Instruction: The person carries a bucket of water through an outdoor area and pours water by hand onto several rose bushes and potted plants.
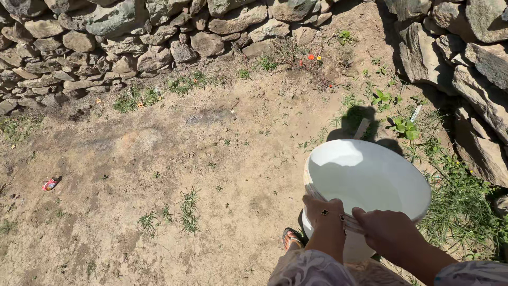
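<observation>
A: Where does the white bucket (365, 182) sit?

B: Low and right in the head view, held off the dirt ground (174, 159), just in front of the person's body. Its round mouth tips up toward the camera, so the pale inside shows, half in shade. I see nothing in it.

A: And which way does it lie from the hands?

B: Straight ahead of them and a little to the right. Both grip its near rim, side by side, so the bucket stretches away from the knuckles toward the stone wall (132, 37).

A: Which hand is nearer its middle?

B: The right hand (389, 228). It is clenched over the rim and a handle or band (352, 222) lying along it, fingers curled down the outer side. The left hand (323, 212) sits just beside it, also closed on the rim, thumb toward the inside. Neither hand is loose.

A: Anything around it?

B: A sandalled foot (291, 238) below the left hand, patterned fabric (317, 270) at the bottom edge. Green weeds (455, 206) press close on the right, under another stretch of stone wall. A small piece of red litter (50, 184) lies well apart, far left. Orange flowers (312, 56) grow near the wall's foot.
</observation>
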